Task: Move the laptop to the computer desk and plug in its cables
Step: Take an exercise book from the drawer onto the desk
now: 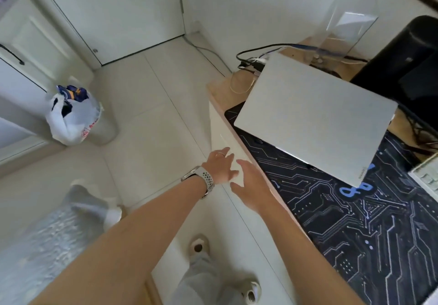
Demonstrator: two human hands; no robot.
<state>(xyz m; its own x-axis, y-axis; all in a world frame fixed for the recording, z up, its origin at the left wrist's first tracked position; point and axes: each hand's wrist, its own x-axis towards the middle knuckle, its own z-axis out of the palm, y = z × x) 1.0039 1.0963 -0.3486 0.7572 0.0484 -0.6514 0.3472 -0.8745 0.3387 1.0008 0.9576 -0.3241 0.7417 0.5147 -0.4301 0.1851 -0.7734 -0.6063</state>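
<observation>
Both empty hands, right hand (252, 187) near closed laptop (312, 119)

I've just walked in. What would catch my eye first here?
A closed silver laptop lies at an angle on a dark desk mat printed with circuit lines, cables tangled behind it. Both hands, left hand and right hand, hover open by the desk's near edge, holding nothing.

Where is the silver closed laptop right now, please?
In the head view, the silver closed laptop lies right of centre on the black circuit-patterned desk mat, with cables behind it.
</observation>
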